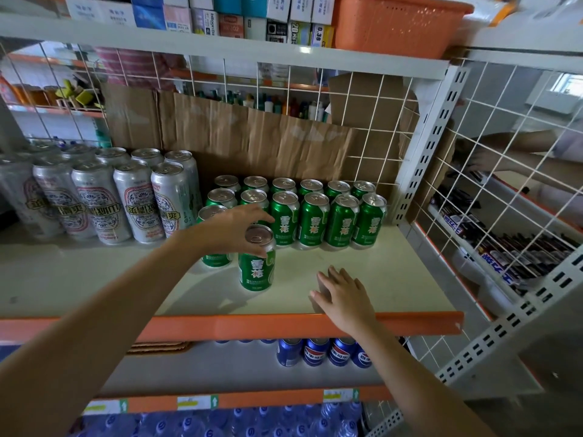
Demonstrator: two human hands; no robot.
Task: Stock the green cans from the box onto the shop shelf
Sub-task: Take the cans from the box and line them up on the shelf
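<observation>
Placing step: the left hand [233, 228] (fingers curled round the top) stands a can [257, 266] on the shelf [394, 279], just before the stocked rows [315, 216]. The right hand [344, 298] rests flat, fingers straight, holding nothing. Next, probably: align and release — box out of view.
</observation>
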